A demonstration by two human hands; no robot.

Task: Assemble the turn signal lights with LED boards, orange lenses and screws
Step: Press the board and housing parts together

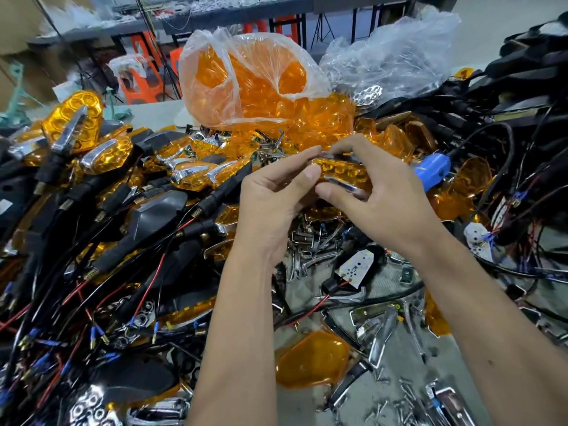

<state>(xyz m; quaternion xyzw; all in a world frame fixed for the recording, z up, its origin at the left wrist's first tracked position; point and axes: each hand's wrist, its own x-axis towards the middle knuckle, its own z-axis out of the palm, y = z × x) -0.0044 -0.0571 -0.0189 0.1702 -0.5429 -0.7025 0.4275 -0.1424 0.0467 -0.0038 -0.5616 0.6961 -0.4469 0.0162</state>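
Observation:
Both hands hold one turn signal light (341,173) with an orange honeycomb lens and a chrome trim, raised over the middle of the bench. My left hand (273,204) grips its left end with thumb and fingers. My right hand (375,192) pinches its top and right side, fingers curled round the chrome edge. A white LED board (356,267) with red and black wires lies below the hands. A loose orange lens (310,359) lies near the front. Loose screws (408,395) are scattered at the lower right.
A clear bag of orange lenses (261,84) stands behind the hands. Finished lights with black stems and wires (101,186) pile up on the left. A blue electric screwdriver (431,170) lies right of the hands. Chrome trims (378,330) and black housings (528,96) fill the right.

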